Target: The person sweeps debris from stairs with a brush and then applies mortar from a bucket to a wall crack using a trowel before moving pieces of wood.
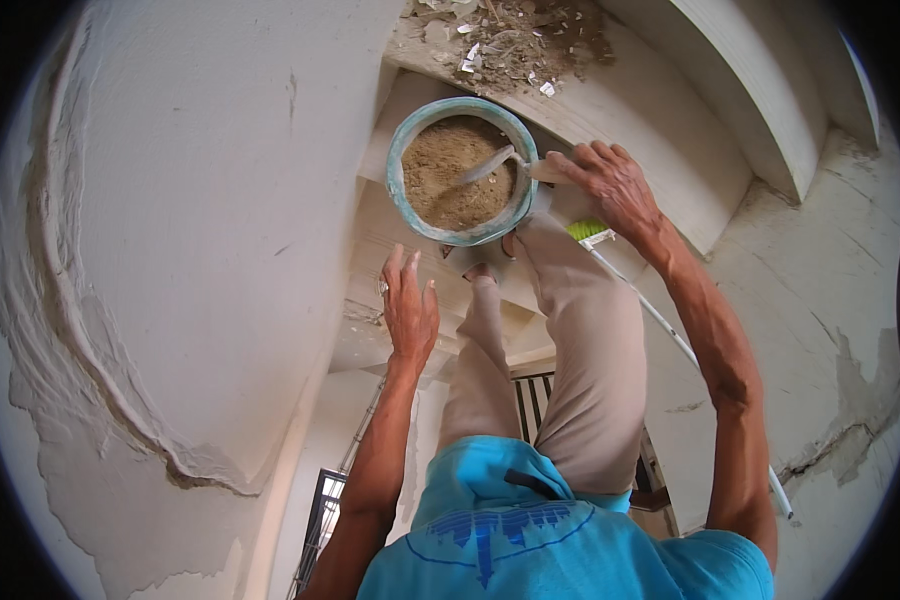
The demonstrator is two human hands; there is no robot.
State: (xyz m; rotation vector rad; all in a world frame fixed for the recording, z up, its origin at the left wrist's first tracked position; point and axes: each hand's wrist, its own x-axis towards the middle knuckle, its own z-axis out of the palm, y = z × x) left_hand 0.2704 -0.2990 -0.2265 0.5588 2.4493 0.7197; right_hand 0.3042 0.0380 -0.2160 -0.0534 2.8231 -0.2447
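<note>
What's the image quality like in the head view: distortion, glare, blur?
Head view: black vignette at the corners, upper steps bowing toward the rim; head view: soft, diffuse light, with the window panes washed out near-white; head view: bucket, trowel and right hand readable, no obvious heavy blur.

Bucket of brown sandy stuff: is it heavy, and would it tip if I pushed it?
The bucket is probably heavy, since lots of brown sandy stuff shows inside. It might tip if pushed hard, as it seems to sit on stairs.
</note>
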